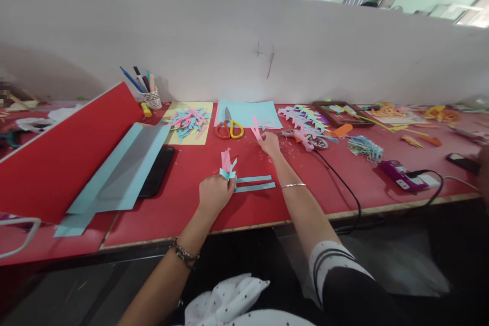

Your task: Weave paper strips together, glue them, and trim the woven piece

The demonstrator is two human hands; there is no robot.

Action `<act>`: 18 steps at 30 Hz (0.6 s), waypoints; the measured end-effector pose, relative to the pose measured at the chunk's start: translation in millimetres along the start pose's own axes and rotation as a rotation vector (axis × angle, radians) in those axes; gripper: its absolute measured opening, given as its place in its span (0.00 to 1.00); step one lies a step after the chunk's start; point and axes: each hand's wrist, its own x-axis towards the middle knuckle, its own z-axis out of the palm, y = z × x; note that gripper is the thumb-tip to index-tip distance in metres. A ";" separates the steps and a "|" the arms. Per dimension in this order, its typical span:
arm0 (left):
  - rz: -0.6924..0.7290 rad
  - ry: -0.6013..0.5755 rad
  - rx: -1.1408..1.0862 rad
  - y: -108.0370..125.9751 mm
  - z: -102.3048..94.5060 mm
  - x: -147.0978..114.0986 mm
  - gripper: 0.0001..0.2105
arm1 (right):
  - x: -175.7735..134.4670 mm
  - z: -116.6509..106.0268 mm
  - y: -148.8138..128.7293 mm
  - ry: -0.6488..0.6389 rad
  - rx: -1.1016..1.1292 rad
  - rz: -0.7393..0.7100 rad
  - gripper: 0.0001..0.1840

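Observation:
My left hand (214, 192) is closed around a small bunch of pink and light blue paper strips (226, 160), which stand up out of the fist. Two light blue paper strips (260, 187) stretch to the right beside that hand, lying on the red tabletop; their left ends are hidden by it. Farther forward, my right hand (270, 143) pinches pink paper strips (255, 128) just in front of a light blue sheet (248, 108). Scissors (228, 126) with red and yellow handles lie left of my right hand. A pink glue gun (303, 140) lies on its other side.
Cut strips are heaped on a yellow sheet (189, 119). At left, a large red board (76, 147) leans over blue paper and a black phone (158, 170). A pen cup (153, 98) stands by the white partition (210, 46). A purple power strip (401, 175) and cables lie right.

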 end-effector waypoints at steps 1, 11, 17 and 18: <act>-0.002 -0.002 0.000 -0.1 -0.1 0.0 0.24 | -1.1 -3.5 -0.1 -0.001 0.026 -0.009 0.08; -0.045 -0.026 -0.032 -0.1 -3.7 2.2 0.24 | -81.7 -14.8 -16.9 -0.262 0.484 -0.446 0.09; -0.028 -0.018 -0.032 -2.4 -2.1 2.7 0.24 | -131.4 -2.5 -11.1 -0.240 0.448 -0.546 0.14; -0.025 -0.018 -0.039 -2.8 -1.9 2.7 0.24 | -135.1 -2.4 -8.8 -0.268 0.454 -0.563 0.12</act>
